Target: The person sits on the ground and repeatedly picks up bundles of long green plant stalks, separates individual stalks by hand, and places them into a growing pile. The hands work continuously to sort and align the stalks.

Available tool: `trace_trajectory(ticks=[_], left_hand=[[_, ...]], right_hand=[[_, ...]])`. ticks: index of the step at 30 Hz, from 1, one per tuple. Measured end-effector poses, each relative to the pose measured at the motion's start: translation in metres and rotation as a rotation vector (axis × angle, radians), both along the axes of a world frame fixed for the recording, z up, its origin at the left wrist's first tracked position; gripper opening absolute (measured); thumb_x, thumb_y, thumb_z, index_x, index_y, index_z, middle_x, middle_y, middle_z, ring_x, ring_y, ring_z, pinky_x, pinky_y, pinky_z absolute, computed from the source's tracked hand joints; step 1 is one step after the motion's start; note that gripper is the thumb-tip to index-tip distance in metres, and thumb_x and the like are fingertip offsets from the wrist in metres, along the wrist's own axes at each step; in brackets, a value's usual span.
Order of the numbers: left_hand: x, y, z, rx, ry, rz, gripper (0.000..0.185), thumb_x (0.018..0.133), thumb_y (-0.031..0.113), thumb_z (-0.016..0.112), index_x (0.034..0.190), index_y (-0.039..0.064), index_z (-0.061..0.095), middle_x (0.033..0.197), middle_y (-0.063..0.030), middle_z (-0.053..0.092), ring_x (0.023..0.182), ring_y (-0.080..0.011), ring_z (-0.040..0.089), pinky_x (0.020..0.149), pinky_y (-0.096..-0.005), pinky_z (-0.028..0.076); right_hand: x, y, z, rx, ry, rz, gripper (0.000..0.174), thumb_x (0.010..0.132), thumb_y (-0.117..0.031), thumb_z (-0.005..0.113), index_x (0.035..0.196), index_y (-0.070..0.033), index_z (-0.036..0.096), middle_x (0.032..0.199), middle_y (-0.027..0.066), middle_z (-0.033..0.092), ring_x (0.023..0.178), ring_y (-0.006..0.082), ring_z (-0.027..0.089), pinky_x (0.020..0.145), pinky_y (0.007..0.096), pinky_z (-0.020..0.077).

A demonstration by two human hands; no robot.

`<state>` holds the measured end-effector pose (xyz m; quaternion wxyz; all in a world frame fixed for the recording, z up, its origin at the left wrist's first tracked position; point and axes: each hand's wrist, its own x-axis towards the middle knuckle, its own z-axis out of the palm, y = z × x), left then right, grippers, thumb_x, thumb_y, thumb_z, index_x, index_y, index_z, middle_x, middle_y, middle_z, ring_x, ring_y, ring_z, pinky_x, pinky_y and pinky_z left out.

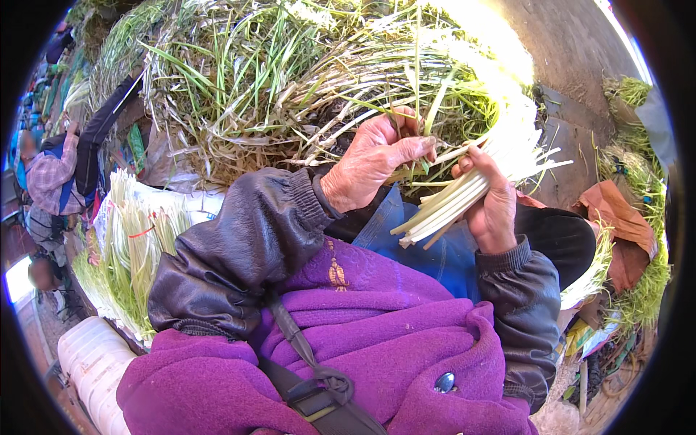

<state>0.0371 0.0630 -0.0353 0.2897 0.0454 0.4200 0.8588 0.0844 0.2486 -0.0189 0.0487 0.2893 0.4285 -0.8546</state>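
My left hand (375,155) pinches a thin green leaf blade (435,106) between thumb and fingers, just left of the bundle. In my right hand (492,198) is a bundle of long, pale green-white vegetable stalks (443,209), gripped around its middle. The cut-looking white ends point down and left over my blue apron (391,217). Toward the upper right the bundle's far part is washed out by bright sunlight. Beyond both hands lies a large heap of green stalks and withered leaves (244,92).
Upright bundles of pale stalks (147,228), one with a red tie (142,232), stand at left beside a white plastic container (92,364). Brown cloth (622,231) and more greens (641,283) lie at right. People, one in a checked shirt (51,176), are at far left.
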Motion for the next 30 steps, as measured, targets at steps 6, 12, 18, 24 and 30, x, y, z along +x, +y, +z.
trace_trajectory(ticks=[6, 12, 18, 24, 30], left_hand=[[0.003, -0.017, 0.004, -0.176, 0.067, -0.057, 0.012, 0.089, 0.009, 0.060, 0.100, 0.005, 0.055, 0.085, -0.0014, 0.062, 0.078, -0.0081, 0.058, 0.072, -0.0227, 0.046], [0.003, -0.078, -0.002, -0.270, 0.064, -0.079, 0.013, 0.088, 0.006, 0.059, 0.099, 0.005, 0.054, 0.082, -0.0037, 0.061, 0.072, -0.0113, 0.059, 0.065, -0.0260, 0.051], [-0.005, -0.210, -0.029, -0.668, -0.004, 0.092, 0.011, 0.085, 0.006, 0.061, 0.094, 0.006, 0.055, 0.081, -0.0023, 0.062, 0.063, -0.0128, 0.059, 0.058, -0.0250, 0.051], [-0.003, -0.249, -0.022, -2.150, 0.522, -0.280, 0.032, 0.080, 0.013, 0.064, 0.107, -0.002, 0.054, 0.105, -0.0160, 0.058, 0.089, -0.0331, 0.060, 0.080, -0.0399, 0.049], [-0.032, -0.109, 0.002, -1.218, 1.075, -0.117, 0.038, 0.087, 0.021, 0.061, 0.120, 0.004, 0.057, 0.120, -0.0156, 0.059, 0.109, -0.0288, 0.057, 0.096, -0.0368, 0.044]], right_hand=[[-0.007, 0.014, 0.001, -0.083, 0.061, -0.093, 0.021, 0.084, -0.007, 0.066, 0.099, 0.002, 0.054, 0.079, 0.0053, 0.055, 0.073, 0.0147, 0.054, 0.075, 0.0287, 0.0481], [-0.008, 0.045, 0.004, 0.082, 0.198, -0.162, 0.033, 0.084, -0.009, 0.065, 0.112, 0.005, 0.054, 0.089, 0.0061, 0.058, 0.083, 0.0147, 0.056, 0.084, 0.0312, 0.0491], [-0.022, 0.091, 0.014, -0.072, 0.289, -0.298, 0.023, 0.083, -0.004, 0.066, 0.102, 0.002, 0.054, 0.085, 0.0067, 0.060, 0.081, 0.0164, 0.058, 0.082, 0.0321, 0.0494], [-0.019, 0.095, 0.017, -0.160, 0.298, -0.279, 0.023, 0.084, -0.003, 0.065, 0.103, 0.001, 0.053, 0.084, 0.0065, 0.059, 0.080, 0.0146, 0.057, 0.081, 0.0307, 0.0490], [-0.016, 0.078, 0.028, -0.214, 0.283, -0.240, 0.020, 0.086, -0.002, 0.062, 0.104, 0.000, 0.052, 0.084, 0.0049, 0.057, 0.079, 0.0130, 0.056, 0.080, 0.0307, 0.0481]])
